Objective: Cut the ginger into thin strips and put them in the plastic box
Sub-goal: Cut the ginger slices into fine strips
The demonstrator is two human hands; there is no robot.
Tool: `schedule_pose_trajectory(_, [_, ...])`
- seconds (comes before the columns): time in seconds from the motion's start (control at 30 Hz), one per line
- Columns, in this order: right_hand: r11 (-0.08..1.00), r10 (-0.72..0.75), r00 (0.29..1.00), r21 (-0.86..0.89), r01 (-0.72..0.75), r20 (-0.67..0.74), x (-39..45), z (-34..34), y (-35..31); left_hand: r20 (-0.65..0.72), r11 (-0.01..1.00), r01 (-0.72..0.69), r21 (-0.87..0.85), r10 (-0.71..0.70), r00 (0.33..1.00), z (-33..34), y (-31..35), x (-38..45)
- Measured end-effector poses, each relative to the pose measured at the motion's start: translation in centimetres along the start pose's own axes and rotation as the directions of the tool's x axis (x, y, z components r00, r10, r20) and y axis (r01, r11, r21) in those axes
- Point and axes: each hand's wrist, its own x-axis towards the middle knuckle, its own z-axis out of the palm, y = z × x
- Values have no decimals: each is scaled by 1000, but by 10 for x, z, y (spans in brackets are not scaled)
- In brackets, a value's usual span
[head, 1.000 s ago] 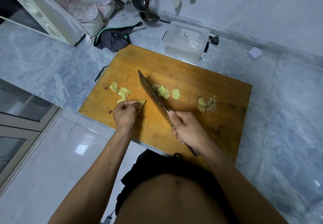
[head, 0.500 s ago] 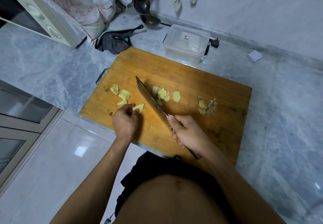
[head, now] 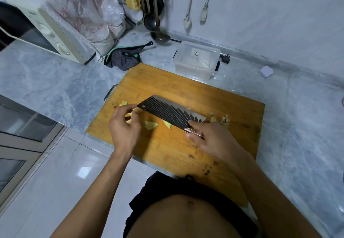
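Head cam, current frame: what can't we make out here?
- Ginger under the cleaver: the tilted blade covers those slices.
- Piece in the left hand: curled fingers hide most of it.
- Cleaver handle: the right hand wraps it.
- Box: translucent and far; contents unclear.
- Board: its near edge is hidden by the person's torso.

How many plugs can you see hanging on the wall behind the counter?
2. One white plug hangs above the plastic box; the second white plug hangs just to its right. A black plug lies on the counter, not the wall.
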Motion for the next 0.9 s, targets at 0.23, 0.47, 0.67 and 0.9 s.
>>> schedule_pose_trajectory(0.23, [901,-131,982,-397,174,133,4,3,-2,625,917,-373,142,209,752,23,3,27])
schedule_pose_trajectory(0.47, [982,-7,1000,-188,7,-2,-12,10,9,473,906,-419,64,342,812,50,14,32])
schedule_pose_trajectory(0.67, [968,237,964,112,-224,-122,-25,6,19,425,923,-376,76,311,850,68,7,21])
schedule_pose_trajectory(0.9, [906,328,919,350,-239,-221,-28,6,24,615,886,-414,211,208,760,105,15,18])
